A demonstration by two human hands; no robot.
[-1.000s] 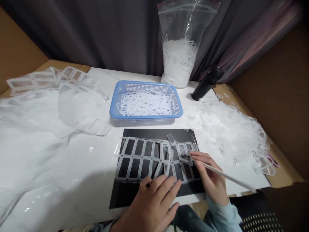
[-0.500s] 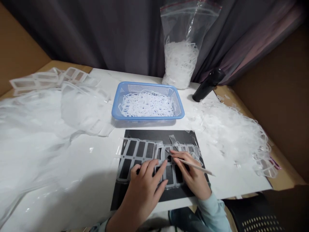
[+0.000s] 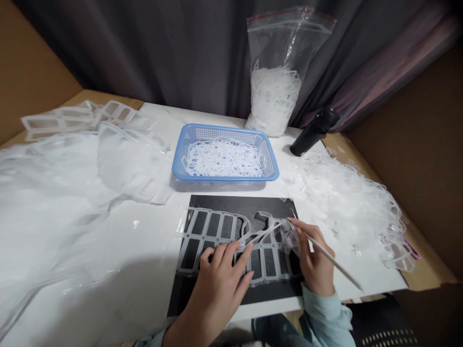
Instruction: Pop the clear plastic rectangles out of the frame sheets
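A clear plastic sheet of rectangular frames (image 3: pixel 222 239) lies on a black mat (image 3: pixel 181 294). My left hand (image 3: pixel 220 279) rests on the sheet with its fingers spread, holding nothing. My right hand (image 3: pixel 316 258), at the sheet's right side, is closed around a slender pale stick-like tool (image 3: pixel 342 270). The tool's back end points down to the right; its working tip is not clear. At the right fingertips, a bent, crumpled strip of clear plastic (image 3: pixel 269 230) is lifted off the sheet; the tool or the fingers may grip it.
Behind the mat stands a blue basket (image 3: pixel 226 179) holding white plastic pieces. A zip bag (image 3: pixel 277 96) of similar pieces and a tilted black bottle (image 3: pixel 314 132) are farther back. Clear plastic sheets (image 3: pixel 65 178) cover the left; a heap of scraps (image 3: pixel 347 207) spreads at right.
My right hand has moved right with the tool, and the plastic strip near it is now pulled up and bent. My left hand has stayed on the sheet. The view has shifted slightly.
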